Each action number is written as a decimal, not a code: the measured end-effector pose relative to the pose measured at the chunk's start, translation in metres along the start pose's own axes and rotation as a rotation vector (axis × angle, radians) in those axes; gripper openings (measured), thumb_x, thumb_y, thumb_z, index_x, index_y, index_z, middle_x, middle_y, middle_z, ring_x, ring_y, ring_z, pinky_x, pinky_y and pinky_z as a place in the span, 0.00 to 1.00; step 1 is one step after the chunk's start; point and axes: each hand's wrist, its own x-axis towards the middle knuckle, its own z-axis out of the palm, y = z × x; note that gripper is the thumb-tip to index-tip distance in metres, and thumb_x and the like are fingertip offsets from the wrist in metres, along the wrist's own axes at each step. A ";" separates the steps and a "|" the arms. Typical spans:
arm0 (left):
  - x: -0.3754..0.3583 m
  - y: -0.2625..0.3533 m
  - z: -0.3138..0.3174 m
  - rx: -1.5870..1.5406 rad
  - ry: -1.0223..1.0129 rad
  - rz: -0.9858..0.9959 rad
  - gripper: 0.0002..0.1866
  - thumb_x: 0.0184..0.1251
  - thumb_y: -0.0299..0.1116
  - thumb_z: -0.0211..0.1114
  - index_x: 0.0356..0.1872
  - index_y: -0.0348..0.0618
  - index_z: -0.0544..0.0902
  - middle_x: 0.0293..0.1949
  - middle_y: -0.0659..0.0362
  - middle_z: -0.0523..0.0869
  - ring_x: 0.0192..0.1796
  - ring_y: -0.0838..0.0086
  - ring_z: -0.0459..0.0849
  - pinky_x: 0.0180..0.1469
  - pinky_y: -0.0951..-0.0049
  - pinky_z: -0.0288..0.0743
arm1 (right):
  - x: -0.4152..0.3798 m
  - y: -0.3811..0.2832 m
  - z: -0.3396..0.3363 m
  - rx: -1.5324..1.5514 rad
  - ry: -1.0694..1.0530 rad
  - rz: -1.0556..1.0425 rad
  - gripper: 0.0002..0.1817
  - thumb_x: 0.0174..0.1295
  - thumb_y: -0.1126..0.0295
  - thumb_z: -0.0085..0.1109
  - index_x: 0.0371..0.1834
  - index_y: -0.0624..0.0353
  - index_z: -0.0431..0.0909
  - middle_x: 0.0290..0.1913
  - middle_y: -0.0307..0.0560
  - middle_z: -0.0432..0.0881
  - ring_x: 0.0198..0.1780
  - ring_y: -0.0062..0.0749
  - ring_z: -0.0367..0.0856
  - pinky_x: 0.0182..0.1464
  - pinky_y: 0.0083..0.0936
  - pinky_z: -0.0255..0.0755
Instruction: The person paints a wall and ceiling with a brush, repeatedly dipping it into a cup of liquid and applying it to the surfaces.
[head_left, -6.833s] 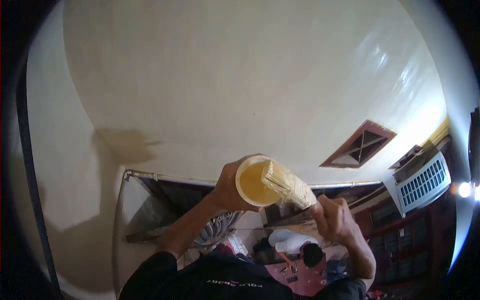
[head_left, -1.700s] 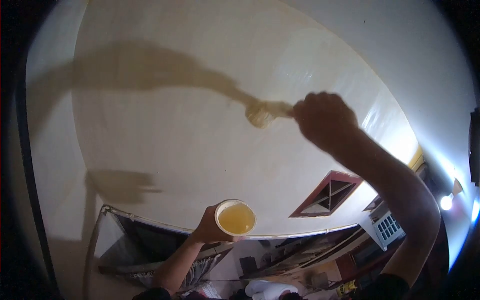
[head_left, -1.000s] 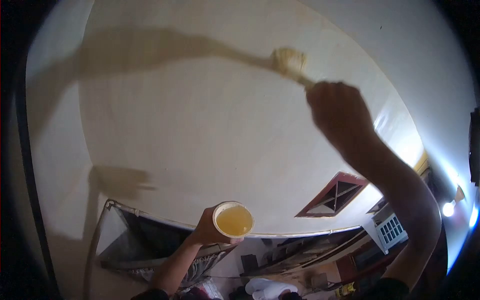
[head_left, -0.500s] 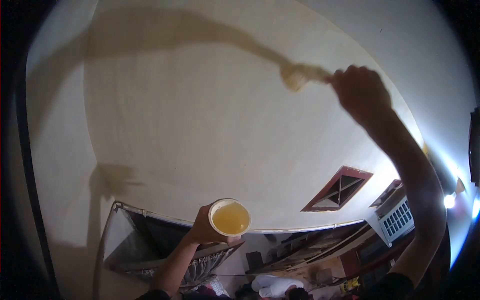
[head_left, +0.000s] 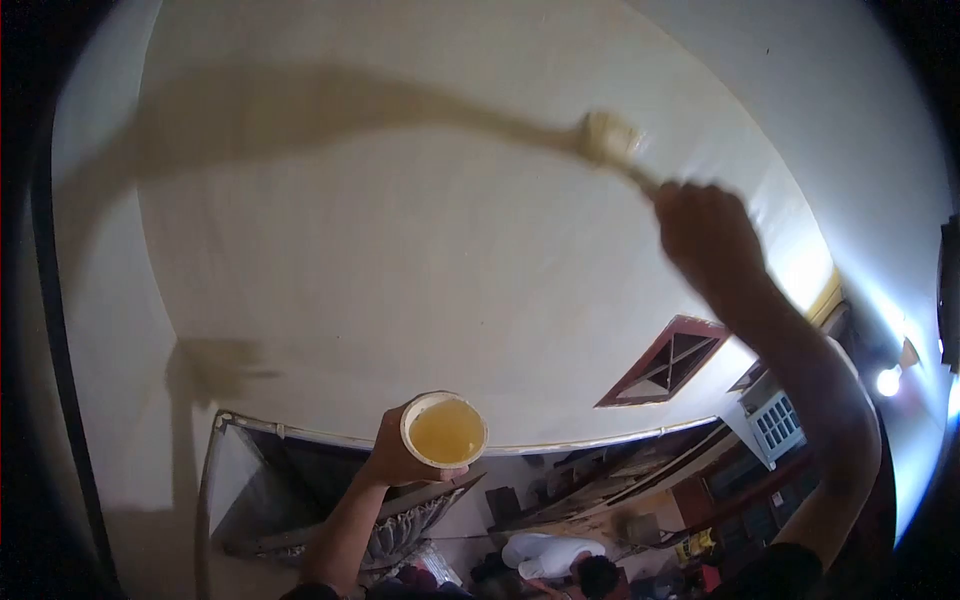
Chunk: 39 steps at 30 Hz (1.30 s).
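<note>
My right hand [head_left: 708, 238] is raised high at the right, fingers wrapped round the handle of a paintbrush [head_left: 610, 138]. The brush's wide pale bristles rest against the cream wall [head_left: 400, 250], where a wet sheen shows close by. Low in the middle, my left hand [head_left: 398, 455] grips a white tub [head_left: 405, 432] from its left and underneath. Yellowish liquid [head_left: 447, 432] fills much of the tub, which is held with its mouth facing me.
A red-framed triangular opening [head_left: 662, 362] is set in the wall. Below the wall's lower edge [head_left: 560, 447] lies a cluttered room, with a person in a white top [head_left: 550, 553] bending there. A lit bulb [head_left: 888, 381] glows at right. Arm shadows cross the wall.
My right hand has moved down, and the brush has swung from pointing down-left to up-left, shifting slightly right and up. The view has shifted a little; my left hand still holds the tub.
</note>
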 end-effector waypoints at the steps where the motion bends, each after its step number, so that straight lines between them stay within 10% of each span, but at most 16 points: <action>1: -0.001 -0.002 0.000 -0.004 -0.001 -0.008 0.35 0.31 0.34 0.81 0.47 0.37 0.78 0.41 0.57 0.84 0.42 0.73 0.83 0.50 0.71 0.77 | -0.013 -0.015 0.005 0.091 -0.092 -0.035 0.08 0.59 0.69 0.51 0.25 0.59 0.77 0.24 0.46 0.80 0.27 0.36 0.83 0.30 0.33 0.78; 7: -0.003 -0.009 -0.004 -0.060 -0.041 -0.078 0.36 0.30 0.34 0.81 0.48 0.36 0.77 0.42 0.57 0.84 0.44 0.73 0.83 0.51 0.70 0.76 | -0.038 -0.072 0.019 0.224 -0.496 -0.255 0.13 0.63 0.66 0.48 0.26 0.62 0.77 0.21 0.47 0.80 0.26 0.33 0.83 0.29 0.31 0.79; 19: 0.000 -0.007 -0.009 -0.019 -0.062 0.006 0.37 0.29 0.35 0.81 0.48 0.37 0.77 0.41 0.57 0.85 0.43 0.72 0.83 0.50 0.71 0.77 | -0.004 0.036 -0.016 -0.512 0.243 0.096 0.11 0.66 0.64 0.46 0.35 0.58 0.74 0.19 0.42 0.76 0.20 0.30 0.80 0.21 0.27 0.74; 31: -0.012 -0.017 -0.016 0.072 -0.054 -0.092 0.36 0.28 0.33 0.81 0.47 0.37 0.78 0.41 0.56 0.85 0.43 0.73 0.83 0.50 0.71 0.77 | -0.165 -0.168 0.115 0.172 -0.133 -0.296 0.14 0.59 0.66 0.52 0.40 0.67 0.76 0.22 0.39 0.75 0.21 0.23 0.76 0.18 0.22 0.70; 32: -0.014 -0.020 -0.018 0.047 -0.062 -0.078 0.36 0.28 0.33 0.81 0.47 0.37 0.78 0.41 0.56 0.85 0.43 0.73 0.83 0.50 0.72 0.77 | -0.163 -0.175 0.113 0.258 -0.456 -0.255 0.14 0.60 0.65 0.50 0.38 0.67 0.77 0.23 0.40 0.76 0.23 0.24 0.77 0.19 0.24 0.70; 39: -0.008 -0.032 -0.021 -0.001 -0.077 -0.118 0.39 0.28 0.40 0.81 0.49 0.36 0.76 0.42 0.56 0.84 0.43 0.72 0.83 0.50 0.68 0.77 | -0.096 -0.063 0.086 -0.122 -0.113 0.050 0.16 0.64 0.61 0.48 0.45 0.63 0.75 0.26 0.44 0.79 0.22 0.32 0.81 0.23 0.31 0.74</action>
